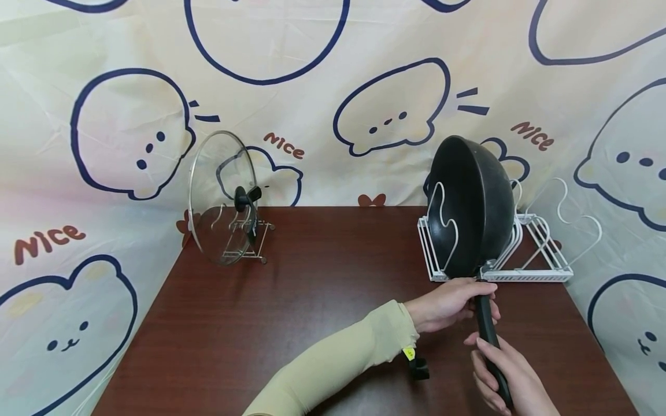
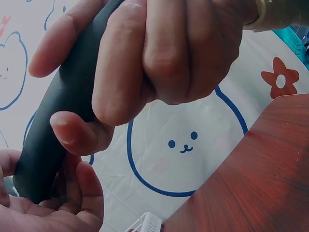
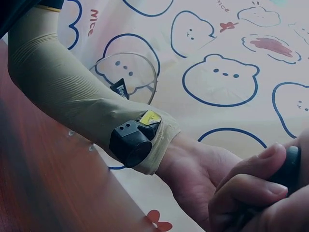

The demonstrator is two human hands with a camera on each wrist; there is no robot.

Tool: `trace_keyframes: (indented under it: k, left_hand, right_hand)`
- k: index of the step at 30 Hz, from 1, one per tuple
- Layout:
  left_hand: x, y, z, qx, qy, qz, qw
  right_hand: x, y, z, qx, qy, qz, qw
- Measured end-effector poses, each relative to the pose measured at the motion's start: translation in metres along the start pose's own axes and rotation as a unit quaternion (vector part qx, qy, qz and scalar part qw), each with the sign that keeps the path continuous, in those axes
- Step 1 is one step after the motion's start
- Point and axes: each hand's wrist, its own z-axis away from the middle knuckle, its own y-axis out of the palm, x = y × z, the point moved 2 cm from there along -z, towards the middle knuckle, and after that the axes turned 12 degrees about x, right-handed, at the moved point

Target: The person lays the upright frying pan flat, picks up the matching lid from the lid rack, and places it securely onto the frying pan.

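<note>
The left hand (image 1: 451, 303) is curled round the handle (image 1: 485, 323) close to the pan, and the right hand (image 1: 512, 370) holds the same handle lower down, at its free end. Just beyond the left fingers, the pan (image 1: 486, 199) stands on edge at the rack (image 1: 525, 277), its hollow side turned left, with a white wire (image 1: 450, 228) in front of that side and more wires behind its rounded back. Whether the rim bears on the base or hangs slightly above it, I cannot tell.

A good way to work here would be to let the upper fingers carry the weight and the lower fingers steer, since a small swing at the handle's end should move the far rim a lot. The pan is best held on edge, square to the gap, because a tilt could snag a wire or drag the light-looking rack along the bench (image 1: 312, 300). Well left of both hands, the glass lid (image 1: 222, 179) leans in its own stand (image 1: 244, 255), safely apart from any swing.
</note>
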Motion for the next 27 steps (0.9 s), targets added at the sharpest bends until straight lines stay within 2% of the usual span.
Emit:
trace_keyframes:
  k: [12,19,22,27]
  left_hand:
    - [0.0016,-0.0002,-0.0028,0.004,0.003,-0.001,1.0]
    - [0.0019,0.0002,-0.0038,0.002,0.008,0.006,0.9999]
    - [0.0017,-0.0003,-0.0033,0.003,0.007,0.005,1.0]
    - [0.0022,-0.0009,-0.0032,-0.003,0.003,-0.002,1.0]
  right_hand:
    - [0.0,0.0021,0.0001,0.012,0.006,-0.04,0.999]
    - [0.0023,0.005,-0.0022,0.036,0.0,-0.05,0.998]
    - [0.0027,0.0056,-0.003,0.028,0.008,-0.04,0.999]
    - [0.0008,0.0042,-0.0024,-0.017,0.028,-0.008,0.999]
